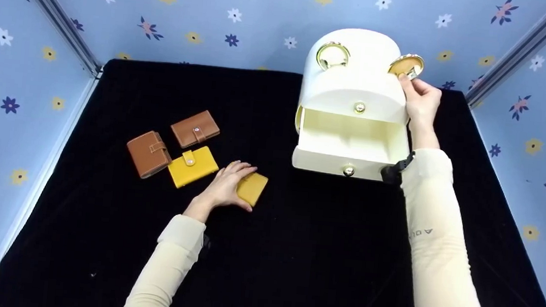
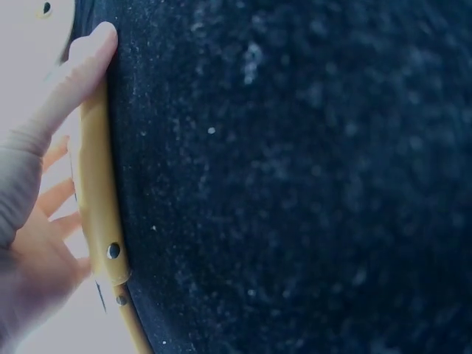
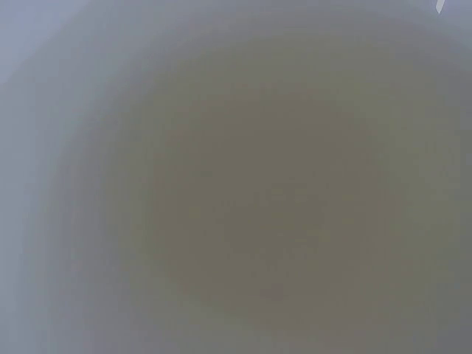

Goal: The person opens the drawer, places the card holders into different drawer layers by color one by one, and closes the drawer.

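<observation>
Drawer (image 1: 320,162) stands open; three wallets (image 1: 204,163) on the surface's (image 1: 294,254) left I judge undone. My left hand (image 1: 227,185) has its fingers round the mustard wallet (image 1: 253,188) nearby; my right hand (image 1: 424,101) pinches a gold-rimmed disc (image 1: 404,66).

Surface (image 1: 313,256) covered in black, fuzzy-looking cloth, pale specks on it. Left part: four small snap-type cases grouped loosely. Brown case with strap (image 1: 146,156) leftmost, tilted, its right corner at the edge of the bright yellow case (image 1: 197,167), contact hard to tell. Second brown case (image 1: 191,129) just beyond the yellow one, slanted. Mustard case (image 1: 253,188) to the right of these, partly covered by the left hand (image 1: 224,189), set against the cloth. Far side, right of middle: white drawer cabinet (image 1: 339,100), upright, lower drawer pulled out toward the near side.
</observation>
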Available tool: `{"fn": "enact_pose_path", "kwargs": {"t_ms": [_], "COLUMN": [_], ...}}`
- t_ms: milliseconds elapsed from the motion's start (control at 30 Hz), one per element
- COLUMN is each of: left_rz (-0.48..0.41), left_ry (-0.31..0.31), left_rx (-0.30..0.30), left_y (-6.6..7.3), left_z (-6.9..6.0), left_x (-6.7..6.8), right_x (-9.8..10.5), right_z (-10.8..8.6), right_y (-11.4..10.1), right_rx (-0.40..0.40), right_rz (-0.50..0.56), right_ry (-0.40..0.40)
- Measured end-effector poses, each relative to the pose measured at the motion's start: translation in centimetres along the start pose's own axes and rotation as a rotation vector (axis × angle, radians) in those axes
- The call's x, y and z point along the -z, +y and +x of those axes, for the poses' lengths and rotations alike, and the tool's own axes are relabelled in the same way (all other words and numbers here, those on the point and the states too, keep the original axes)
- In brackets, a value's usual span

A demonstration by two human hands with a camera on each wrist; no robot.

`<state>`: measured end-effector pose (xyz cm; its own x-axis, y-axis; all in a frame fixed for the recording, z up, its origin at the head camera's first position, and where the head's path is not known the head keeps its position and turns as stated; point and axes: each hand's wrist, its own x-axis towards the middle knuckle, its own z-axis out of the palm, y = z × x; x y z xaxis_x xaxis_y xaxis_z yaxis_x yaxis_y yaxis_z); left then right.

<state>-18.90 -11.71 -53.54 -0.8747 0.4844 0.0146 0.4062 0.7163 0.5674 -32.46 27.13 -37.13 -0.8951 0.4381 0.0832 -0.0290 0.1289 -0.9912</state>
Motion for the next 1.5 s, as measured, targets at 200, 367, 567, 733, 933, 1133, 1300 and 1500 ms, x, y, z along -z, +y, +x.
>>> {"fn": "enact_pose_path", "kwargs": {"t_ms": [200,367,567,733,933,1133,1300,1500], "left_rz": [0.025,0.020,0.008,-0.022,-0.046,-0.080,-0.110,-0.134], "left_ry": [0.047,0.061,0.073,0.107,0.164,0.229,0.273,0.347], "left_rx": [-0.020,-0.008,0.016,0.030,0.024,0.004,-0.006,-0.038], "left_y": [0.0,0.2,0.6,1.2,2.0,3.0,4.0,5.3], "left_z": [0.0,0.0,0.0,-0.1,-0.1,-0.2,-0.3,-0.1], "left_x": [-0.1,0.0,0.0,0.3,0.8,1.5,2.1,2.8], "right_x": [0.0,0.0,0.0,0.0,0.0,0.0,0.0,-0.1], "right_z": [0.0,0.0,0.0,-0.1,0.0,0.0,-0.1,-0.1], "right_y": [0.1,0.2,0.3,0.1,0.0,0.0,0.1,0.0], "right_rx": [0.030,0.030,0.035,0.021,-0.006,0.020,0.029,0.019], "right_rz": [0.040,0.042,0.044,0.034,0.040,0.041,0.048,0.061], "right_ry": [-0.003,0.001,0.006,0.001,-0.007,0.000,0.005,0.004]}}
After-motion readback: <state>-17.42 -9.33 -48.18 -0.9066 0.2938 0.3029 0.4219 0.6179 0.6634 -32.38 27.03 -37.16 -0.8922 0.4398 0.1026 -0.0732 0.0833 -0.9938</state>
